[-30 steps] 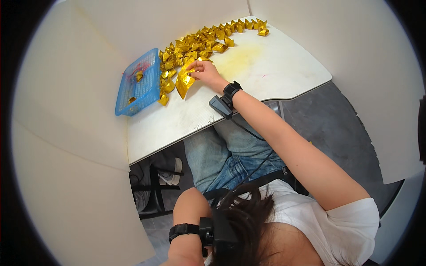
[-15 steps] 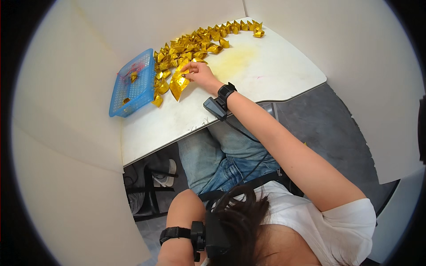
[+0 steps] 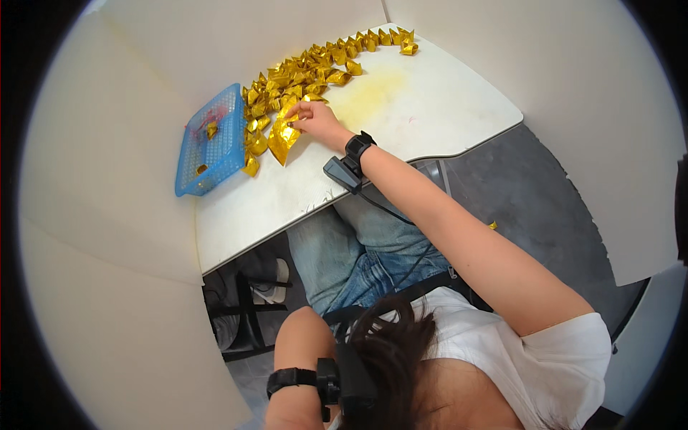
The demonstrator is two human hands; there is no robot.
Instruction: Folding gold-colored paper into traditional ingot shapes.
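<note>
My right hand (image 3: 317, 122) reaches over the white table with its thumb and fingers pinched on a folded gold foil paper (image 3: 282, 145). This piece is larger and flatter than the ones around it, and its pointed lower end hangs toward me. Just beyond my fingers lies a heap of small folded gold paper ingots (image 3: 295, 75), some in a row running to the far edge. My left arm (image 3: 297, 358) is bent up at the lower left with a strapped device on it. Its hand is out of the picture.
A blue plastic basket (image 3: 235, 132) stands tilted at the table's left, holding a few gold pieces and something pink. One ingot (image 3: 409, 48) sits at the far end of the row. White panels enclose the table (image 3: 430, 118). A gold scrap (image 3: 493, 225) lies on the floor.
The whole view has shifted slightly. My right hand keeps its pinch on the gold foil paper, which has barely moved. The gold scrap on the floor shows more clearly.
</note>
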